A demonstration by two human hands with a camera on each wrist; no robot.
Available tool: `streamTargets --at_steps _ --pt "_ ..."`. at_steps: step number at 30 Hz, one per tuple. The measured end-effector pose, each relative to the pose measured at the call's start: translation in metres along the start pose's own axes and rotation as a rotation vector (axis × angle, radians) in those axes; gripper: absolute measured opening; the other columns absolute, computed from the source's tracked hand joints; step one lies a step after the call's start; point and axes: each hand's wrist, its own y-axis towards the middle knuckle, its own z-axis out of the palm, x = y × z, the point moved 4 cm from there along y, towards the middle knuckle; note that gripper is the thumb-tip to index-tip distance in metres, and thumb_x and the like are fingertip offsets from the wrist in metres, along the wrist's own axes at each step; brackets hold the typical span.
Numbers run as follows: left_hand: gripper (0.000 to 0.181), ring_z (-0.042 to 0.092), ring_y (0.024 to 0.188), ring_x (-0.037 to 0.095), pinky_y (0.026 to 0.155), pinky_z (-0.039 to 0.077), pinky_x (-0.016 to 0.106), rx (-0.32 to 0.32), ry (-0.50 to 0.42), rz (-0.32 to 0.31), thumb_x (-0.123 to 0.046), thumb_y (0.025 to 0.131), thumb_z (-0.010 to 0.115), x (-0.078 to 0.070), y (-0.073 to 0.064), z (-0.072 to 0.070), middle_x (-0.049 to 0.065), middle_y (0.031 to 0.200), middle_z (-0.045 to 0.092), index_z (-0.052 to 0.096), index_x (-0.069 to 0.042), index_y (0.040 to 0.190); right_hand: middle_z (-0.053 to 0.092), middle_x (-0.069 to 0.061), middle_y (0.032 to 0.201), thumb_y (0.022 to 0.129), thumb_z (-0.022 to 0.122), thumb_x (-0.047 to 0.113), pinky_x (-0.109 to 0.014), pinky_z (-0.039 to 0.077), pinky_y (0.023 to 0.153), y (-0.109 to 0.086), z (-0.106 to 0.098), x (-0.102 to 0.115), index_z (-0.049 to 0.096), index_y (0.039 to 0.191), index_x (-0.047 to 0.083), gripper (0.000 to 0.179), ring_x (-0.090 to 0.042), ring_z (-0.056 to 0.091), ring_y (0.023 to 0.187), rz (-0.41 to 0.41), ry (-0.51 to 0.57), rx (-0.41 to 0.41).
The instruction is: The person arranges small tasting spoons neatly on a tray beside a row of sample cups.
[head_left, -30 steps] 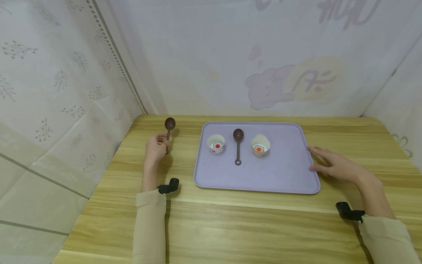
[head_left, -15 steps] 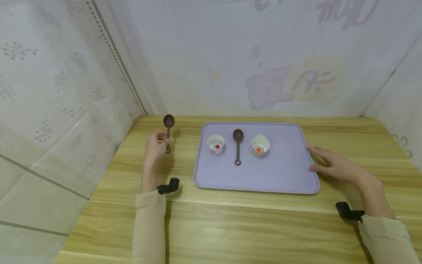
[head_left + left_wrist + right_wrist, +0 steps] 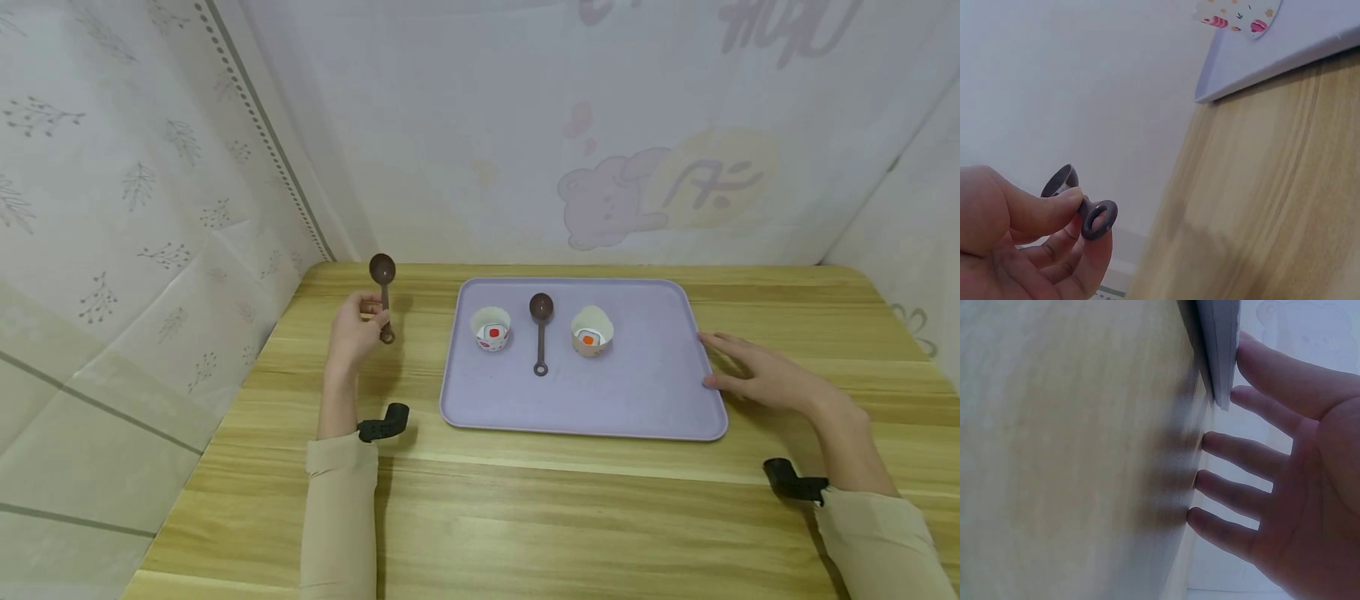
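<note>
Left of the tray, my left hand (image 3: pixel 356 332) pinches the handle of a brown measuring spoon (image 3: pixel 382 268) between thumb and fingers. Its bowl points away from me, and in the left wrist view the handle's ring end (image 3: pixel 1110 219) sticks out past the thumb. With fingers extended, my right hand (image 3: pixel 772 375) touches the right rim of the lilac tray (image 3: pixel 645 400). In the right wrist view, thumb and index finger are at the tray edge (image 3: pixel 1222 350), and the other fingers reach towards the tabletop. A second brown measuring spoon (image 3: pixel 542 337) lies on the tray.
Two paper baking cups stand on the tray either side of the second spoon: a white patterned cup (image 3: pixel 482 318) with something red inside, and a pinkish cup (image 3: pixel 592 317) with something orange. Printed curtains (image 3: pixel 450 167) surround the wooden table (image 3: pixel 525 517).
The left hand has lifted the measuring spoon slightly, its bowl moving away from me and its ring end showing more. My right hand and the tray stay in place.
</note>
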Motion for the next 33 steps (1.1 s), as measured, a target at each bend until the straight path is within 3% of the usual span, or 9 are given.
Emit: streamTargets --at_steps 5,9,18,33 --pt "0.037 0.057 0.095 0.026 0.088 0.053 0.048 -0.001 -0.008 0.009 -0.007 0.104 0.054 -0.005 -0.001 0.000 0.017 0.119 0.049 0.046 0.004 0.139 0.019 -0.039 0.156 0.099 0.065 0.036 -0.077 0.021 0.105 0.000 0.000 0.000 0.028 0.157 0.000 0.078 -0.062 0.018 0.140 -0.006 -0.011 -0.004" --pt "0.036 0.057 0.097 0.028 0.089 0.052 0.051 -0.005 -0.006 0.020 -0.008 0.104 0.055 -0.010 -0.002 0.000 0.018 0.119 0.050 0.047 0.004 0.138 0.020 -0.038 0.156 0.099 0.065 0.036 -0.077 0.021 0.105 0.000 -0.001 0.000 0.028 0.157 0.000 0.078 -0.062 0.019 0.140 -0.009 -0.011 -0.007" --pt "0.036 0.059 0.095 0.027 0.077 0.056 0.029 0.008 -0.024 0.042 -0.006 0.103 0.056 -0.024 -0.007 0.005 0.018 0.118 0.051 0.048 0.005 0.136 0.018 -0.038 0.157 0.100 0.065 0.036 -0.078 0.020 0.105 -0.001 -0.001 0.000 0.027 0.158 0.001 0.078 -0.062 0.017 0.140 0.000 0.002 -0.002" --pt "0.033 0.061 0.089 0.025 0.074 0.059 0.027 0.014 -0.080 0.078 -0.004 0.103 0.056 -0.037 -0.009 0.014 0.017 0.114 0.051 0.049 0.005 0.134 0.017 -0.038 0.157 0.100 0.065 0.036 -0.077 0.021 0.105 0.000 0.000 0.000 0.026 0.158 0.001 0.079 -0.062 0.018 0.140 0.000 0.002 0.000"
